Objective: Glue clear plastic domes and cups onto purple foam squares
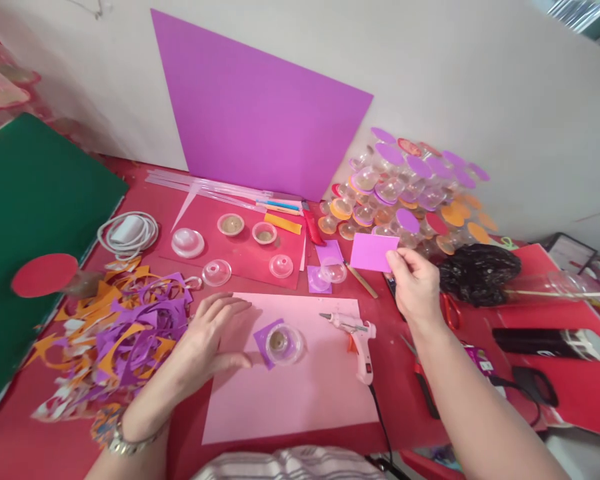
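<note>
My right hand point(416, 285) holds a small purple foam rectangle point(373, 251) by its lower right corner, lifted above the red table. My left hand point(211, 335) rests on a pink sheet point(300, 393), fingers spread, holding nothing. Just right of its fingertips a clear plastic dome point(284, 343) with a brown centre sits on a small purple square. A white glue gun point(357, 333) lies on the pink sheet between my two hands.
Purple and orange foam scraps point(115, 333) pile up at the left. A big purple sheet point(253, 113) leans on the wall. Stacked capped domes point(405, 193) sit at the back right, scissors point(423, 380) and a black bag point(477, 272) further right.
</note>
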Demonstrator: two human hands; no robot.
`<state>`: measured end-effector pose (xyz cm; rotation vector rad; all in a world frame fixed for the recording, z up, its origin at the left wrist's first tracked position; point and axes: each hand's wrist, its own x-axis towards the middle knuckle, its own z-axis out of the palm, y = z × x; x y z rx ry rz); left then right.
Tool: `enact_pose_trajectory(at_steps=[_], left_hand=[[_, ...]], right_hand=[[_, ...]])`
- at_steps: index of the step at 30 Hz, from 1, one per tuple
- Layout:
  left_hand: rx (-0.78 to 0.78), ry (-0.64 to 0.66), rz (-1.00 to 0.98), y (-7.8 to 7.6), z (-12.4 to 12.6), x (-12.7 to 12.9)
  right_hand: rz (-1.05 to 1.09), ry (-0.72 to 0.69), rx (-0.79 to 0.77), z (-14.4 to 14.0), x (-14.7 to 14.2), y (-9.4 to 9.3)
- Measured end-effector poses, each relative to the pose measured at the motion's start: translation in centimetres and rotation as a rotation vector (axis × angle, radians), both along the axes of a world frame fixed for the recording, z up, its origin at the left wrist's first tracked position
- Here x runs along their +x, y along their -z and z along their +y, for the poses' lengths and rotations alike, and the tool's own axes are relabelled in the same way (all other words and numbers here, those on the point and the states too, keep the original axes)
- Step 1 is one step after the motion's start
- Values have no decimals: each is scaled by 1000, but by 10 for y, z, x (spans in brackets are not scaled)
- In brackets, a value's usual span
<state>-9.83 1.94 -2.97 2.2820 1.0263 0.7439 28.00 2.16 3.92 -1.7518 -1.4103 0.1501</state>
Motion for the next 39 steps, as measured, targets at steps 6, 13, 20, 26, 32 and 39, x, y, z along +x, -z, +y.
enact_pose_trajectory(at_steps=[6,13,20,26,32,39], left_hand=[[-125,-181,-179,-27,-2,12],[-278,-136,-388,-60,-8,36],[-326,-48,-403,-73,-6,46],[-57,-8,-467,-64,-11,54],[516,60,-419,-51,-21,49],[42,61,-574,-47,-24,46]], right_hand=[[257,-71,-44,-28,-40,-6],[420,-240,66,-48,-91,-12],[365,-287,60,-63,-126,-9],[244,-251,160,-78,-129,-2],[103,-318,322,-92,-130,8],[49,-307,380,-90,-136,21]])
